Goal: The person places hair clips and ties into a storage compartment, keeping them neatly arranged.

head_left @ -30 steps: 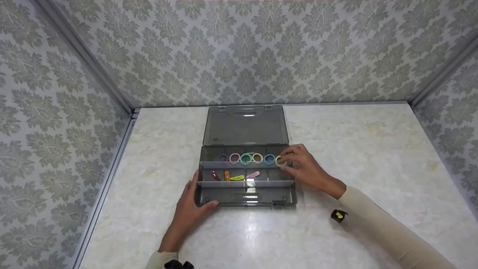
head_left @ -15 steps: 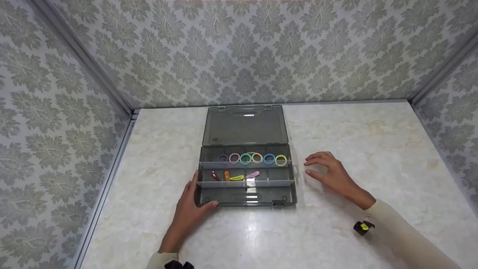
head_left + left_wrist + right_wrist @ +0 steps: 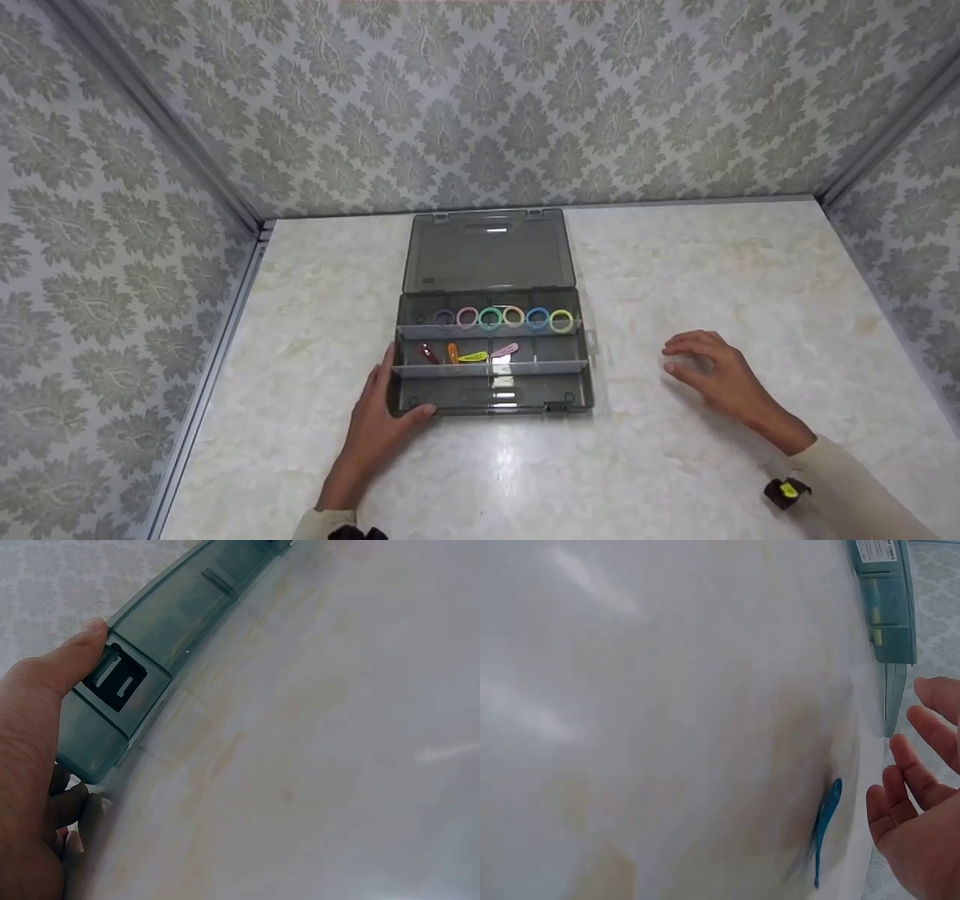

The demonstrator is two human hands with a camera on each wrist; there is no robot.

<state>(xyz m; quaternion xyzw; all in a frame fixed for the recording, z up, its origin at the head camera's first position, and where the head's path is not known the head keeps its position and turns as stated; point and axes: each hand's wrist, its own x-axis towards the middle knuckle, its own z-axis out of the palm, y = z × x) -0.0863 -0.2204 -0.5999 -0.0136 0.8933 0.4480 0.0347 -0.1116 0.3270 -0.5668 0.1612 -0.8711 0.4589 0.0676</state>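
A grey see-through box (image 3: 495, 409) lies open in the middle of the table, its lid (image 3: 489, 251) folded back. Several coloured rings (image 3: 501, 318) line its back compartment; a few hair clips (image 3: 469, 353) lie in the middle one. My left hand (image 3: 391, 397) grips the box's front left corner. In the left wrist view its thumb (image 3: 71, 664) presses the front wall beside the latch (image 3: 116, 679). My right hand (image 3: 701, 367) hovers over the table right of the box, fingers relaxed and empty. In the right wrist view a blue clip (image 3: 825, 829) lies on the table just in front of that hand (image 3: 915, 787).
The pale marble table (image 3: 712, 270) is closed in by patterned walls at the back and both sides. A black and yellow device (image 3: 784, 493) sits on my right wrist.
My right hand let go of the yellow-green ring at the right end of the back compartment and drew away to the right and nearer. The left hand stayed put.
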